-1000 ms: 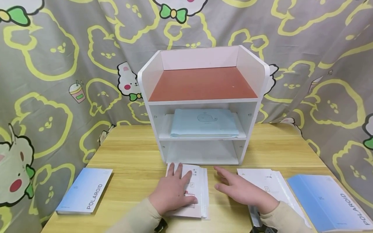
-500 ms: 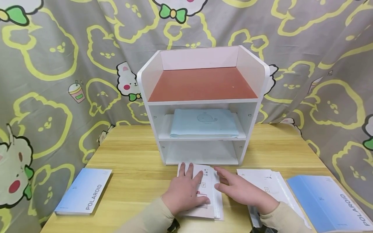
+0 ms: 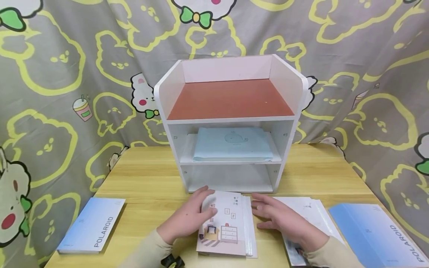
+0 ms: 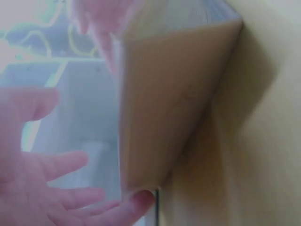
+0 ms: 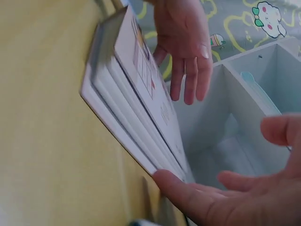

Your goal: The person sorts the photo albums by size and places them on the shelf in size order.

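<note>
A photo album (image 3: pixel 225 219) with a white and pinkish cover, printed with a room scene, lies on the table in front of the shelf. In the right wrist view, page edges show along the side of the album (image 5: pixel 124 89). My left hand (image 3: pixel 187 216) is at its left side, fingers extended, with a fingertip at its edge in the left wrist view. Across from it, my right hand (image 3: pixel 285 219) is at the right side with straight fingers, one fingertip touching a lower corner. A second pale album (image 3: pixel 320 212) lies partly hidden beneath the right forearm.
A white shelf unit (image 3: pixel 231 162) with a reddish-brown top board stands behind the album. Light blue whale-print albums (image 3: pixel 234 143) lie on its middle level. Blue POLAROID albums lie at the left (image 3: pixel 92 225) and right (image 3: pixel 372 230) of the wooden table (image 3: pixel 151 175).
My left hand first slid the album rightward with its palm on the cover. It has since moved off the cover to the left side. The right hand's fingers have spread slightly.
</note>
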### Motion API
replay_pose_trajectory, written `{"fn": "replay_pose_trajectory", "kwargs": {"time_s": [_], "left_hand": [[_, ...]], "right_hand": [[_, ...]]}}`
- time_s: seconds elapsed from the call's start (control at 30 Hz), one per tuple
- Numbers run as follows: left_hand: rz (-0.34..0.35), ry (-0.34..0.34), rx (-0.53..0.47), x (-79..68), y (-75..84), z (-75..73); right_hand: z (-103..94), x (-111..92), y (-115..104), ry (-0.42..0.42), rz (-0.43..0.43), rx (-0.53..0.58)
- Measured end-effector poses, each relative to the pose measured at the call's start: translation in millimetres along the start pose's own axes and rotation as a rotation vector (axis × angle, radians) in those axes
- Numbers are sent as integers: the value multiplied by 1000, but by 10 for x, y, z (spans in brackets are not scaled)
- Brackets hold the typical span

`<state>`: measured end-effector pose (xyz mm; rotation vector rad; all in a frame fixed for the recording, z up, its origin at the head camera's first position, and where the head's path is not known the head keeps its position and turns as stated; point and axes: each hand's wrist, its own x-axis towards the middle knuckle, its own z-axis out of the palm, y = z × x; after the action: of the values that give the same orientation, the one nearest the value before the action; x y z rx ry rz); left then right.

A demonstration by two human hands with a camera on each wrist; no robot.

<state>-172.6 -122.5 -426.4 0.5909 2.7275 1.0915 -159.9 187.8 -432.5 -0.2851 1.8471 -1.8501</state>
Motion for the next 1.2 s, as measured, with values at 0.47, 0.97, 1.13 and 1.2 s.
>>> {"fn": "replay_pose_trajectory", "kwargs": {"time_s": [0.47, 0.97, 1.13, 1.2], "left_hand": [[-180, -233, -854, -130, -326, -70], [-211, -290, -935, -122, -368, 42], [-196, -273, -961, -146, -344, 64], [-190, -268, -965, -161, -321, 69]], "right_hand": [[4, -93, 45, 11, 62, 289], [74, -18, 154, 59, 18, 341], [116, 14, 167, 108, 20, 341], [135, 28, 168, 130, 16, 345]]}}
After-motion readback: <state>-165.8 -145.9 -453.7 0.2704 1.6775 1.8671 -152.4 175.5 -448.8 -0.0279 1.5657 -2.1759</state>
